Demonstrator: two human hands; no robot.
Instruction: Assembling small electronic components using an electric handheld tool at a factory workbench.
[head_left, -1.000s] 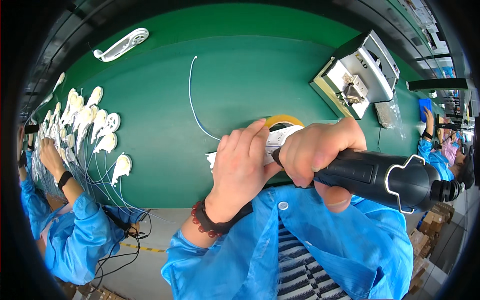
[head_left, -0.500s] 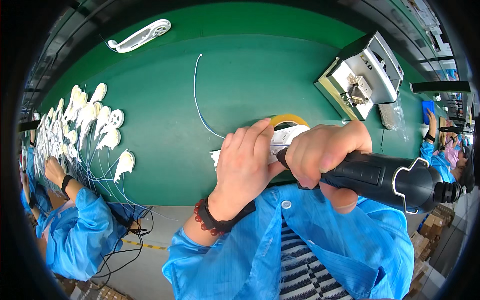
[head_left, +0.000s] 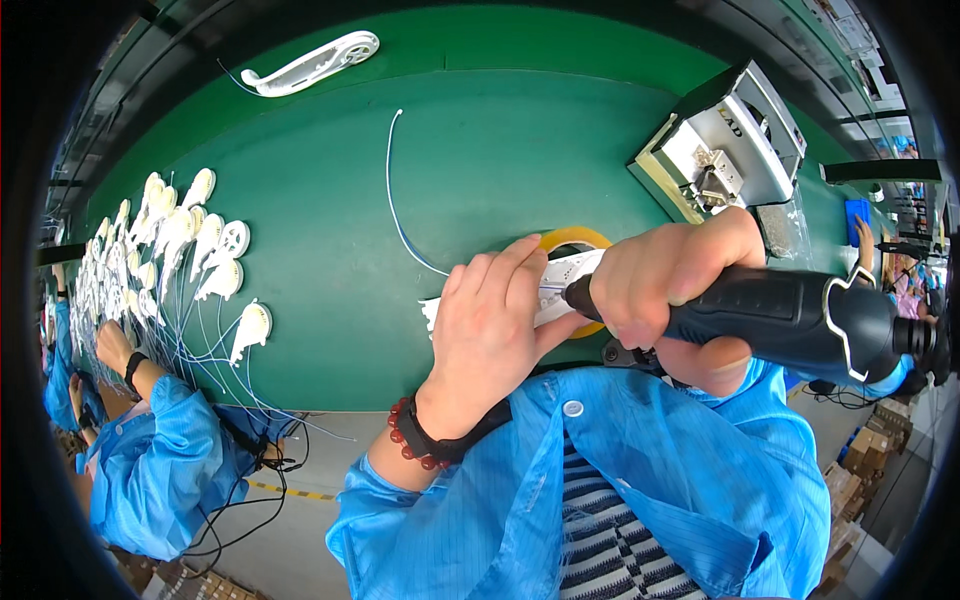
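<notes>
My left hand [head_left: 488,318] lies over a white plastic part [head_left: 572,270], its fingers pressed together and holding it down near the table's front edge. Part of that piece sticks out on either side of the hand. A yellow ring that looks like a roll of tape [head_left: 574,237] sits under and behind it. From beneath my left fingers a thin bluish-white wire [head_left: 391,185] curves away across the table. My right hand [head_left: 680,285] is wrapped round a black electric screwdriver [head_left: 770,308], held nearly level. Its nose points left at the white part; whether the tip touches is hard to see.
Many white parts with cream discs and wires [head_left: 185,235] crowd the left of the green table [head_left: 300,200], beside a co-worker's hand [head_left: 113,345]. A long white piece [head_left: 315,65] lies on the far green strip. A white-and-black box device [head_left: 720,150] stands back right.
My right hand and the screwdriver have shifted right and slightly up, showing more of the yellow ring. The long white piece at the back has moved right. My left hand stays put.
</notes>
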